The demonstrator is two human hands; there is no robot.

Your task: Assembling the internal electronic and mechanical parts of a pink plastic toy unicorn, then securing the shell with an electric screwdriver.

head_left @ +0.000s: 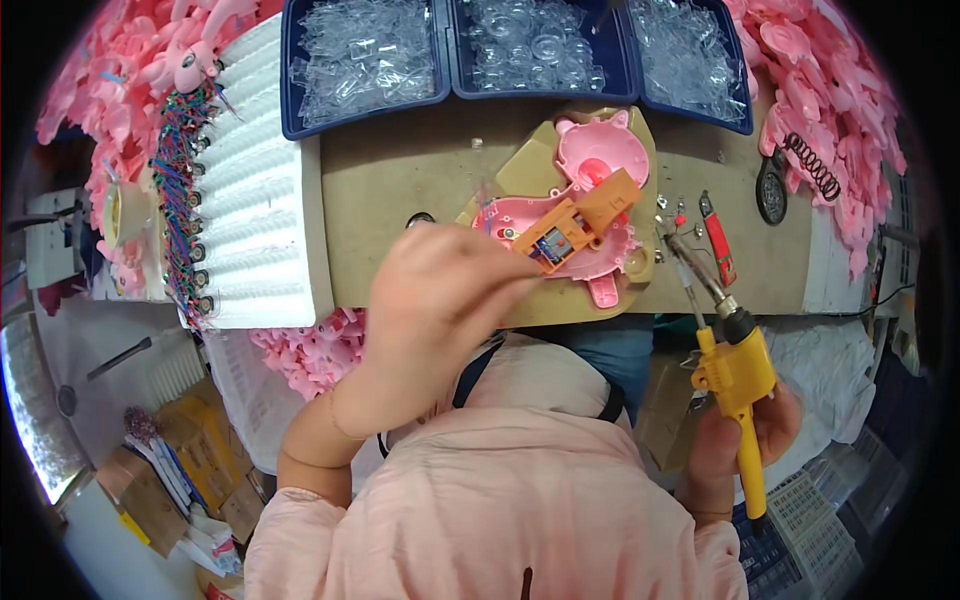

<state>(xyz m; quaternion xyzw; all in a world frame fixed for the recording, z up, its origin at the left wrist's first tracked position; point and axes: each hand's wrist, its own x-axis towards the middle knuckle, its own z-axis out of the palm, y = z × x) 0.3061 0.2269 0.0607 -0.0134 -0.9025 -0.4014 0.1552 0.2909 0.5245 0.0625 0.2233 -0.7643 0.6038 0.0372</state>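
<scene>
Counter (400, 170) carried pink toy (585, 190) with orange part (585, 215). Left hand (440, 300) pinched closed just beside it, contents unclear. Right hand (745, 435) was clamped around yellow iron (735, 365).

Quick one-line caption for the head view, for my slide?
Left hand reaches the pink toy shell with its orange circuit holder; right hand grips a yellow soldering iron.

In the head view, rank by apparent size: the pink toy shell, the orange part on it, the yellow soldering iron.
1. Pink toy shell.
2. Yellow soldering iron, though it sits nearer the camera, so this is unsure.
3. Orange part.
</scene>
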